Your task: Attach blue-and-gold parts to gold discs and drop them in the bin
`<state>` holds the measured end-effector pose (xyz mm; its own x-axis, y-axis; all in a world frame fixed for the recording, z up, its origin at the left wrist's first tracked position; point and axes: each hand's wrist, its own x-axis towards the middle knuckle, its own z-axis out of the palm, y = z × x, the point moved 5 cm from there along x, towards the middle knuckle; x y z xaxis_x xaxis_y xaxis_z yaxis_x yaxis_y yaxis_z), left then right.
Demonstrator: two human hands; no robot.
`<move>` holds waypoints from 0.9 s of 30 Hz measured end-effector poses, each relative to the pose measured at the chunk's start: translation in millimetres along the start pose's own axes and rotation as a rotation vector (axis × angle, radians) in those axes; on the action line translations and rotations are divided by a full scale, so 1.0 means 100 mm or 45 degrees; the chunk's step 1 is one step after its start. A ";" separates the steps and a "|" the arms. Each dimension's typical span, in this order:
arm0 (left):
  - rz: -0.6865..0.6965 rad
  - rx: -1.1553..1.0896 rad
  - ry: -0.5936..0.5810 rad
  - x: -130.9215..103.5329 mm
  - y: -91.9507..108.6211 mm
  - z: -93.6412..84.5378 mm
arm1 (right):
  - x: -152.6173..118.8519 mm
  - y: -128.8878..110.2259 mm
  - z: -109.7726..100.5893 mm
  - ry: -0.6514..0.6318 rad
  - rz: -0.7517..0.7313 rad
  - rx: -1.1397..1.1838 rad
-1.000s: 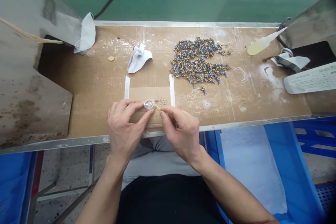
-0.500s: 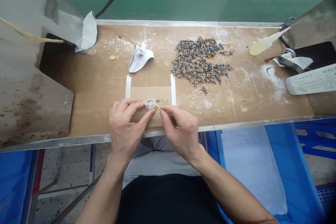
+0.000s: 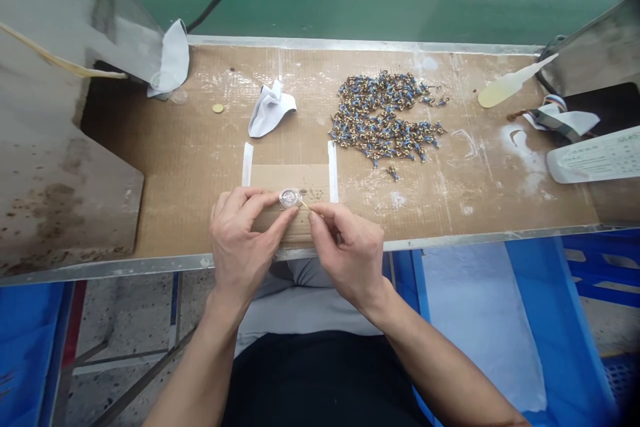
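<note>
Between thumb and fingers, my left hand (image 3: pixel 243 233) holds a small round clear piece (image 3: pixel 289 198) with ring-like markings inside, just above the cardboard. My right hand (image 3: pixel 350 247) is closed in a pinch on a thin yellowish strip (image 3: pixel 305 204). The strip's far end meets the right edge of the round piece; whether it is attached there, I cannot tell. Under both hands lies a cardboard patch (image 3: pixel 290 175) flanked by white tape, with small dark specks on it. Part of the strip is hidden by my right fingertips.
A pile of small blue and brass-coloured parts (image 3: pixel 385 117) lies beyond my right hand. A crumpled white cloth (image 3: pixel 270 113), a yellowish disc (image 3: pixel 218 108) and a pointed bottle (image 3: pixel 505 88) lie farther back. Metal panels (image 3: pixel 100 167) flank the worktop. A blue bin (image 3: pixel 545 320) stands below, right.
My right fingertips have drawn very slightly away from the round piece, and a little more of the yellowish strip shows. The left hand keeps its hold. The whole view has shifted slightly.
</note>
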<state>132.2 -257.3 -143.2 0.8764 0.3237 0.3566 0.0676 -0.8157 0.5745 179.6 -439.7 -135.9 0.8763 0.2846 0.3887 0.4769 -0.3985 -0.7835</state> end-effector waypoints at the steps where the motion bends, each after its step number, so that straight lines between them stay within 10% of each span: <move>1: 0.002 -0.002 0.003 0.00 0.00 0.00 | 0.00 0.00 0.01 -0.009 0.001 -0.007; 27: 0.003 -0.004 0.027 0.00 0.00 0.01 | 0.14 0.01 -0.09 -0.036 0.081 0.006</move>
<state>132.5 -257.9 -144.2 0.8664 0.3319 0.3731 0.0640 -0.8148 0.5762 193.3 -443.7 -127.0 0.9027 0.2832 0.3239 0.4195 -0.4123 -0.8087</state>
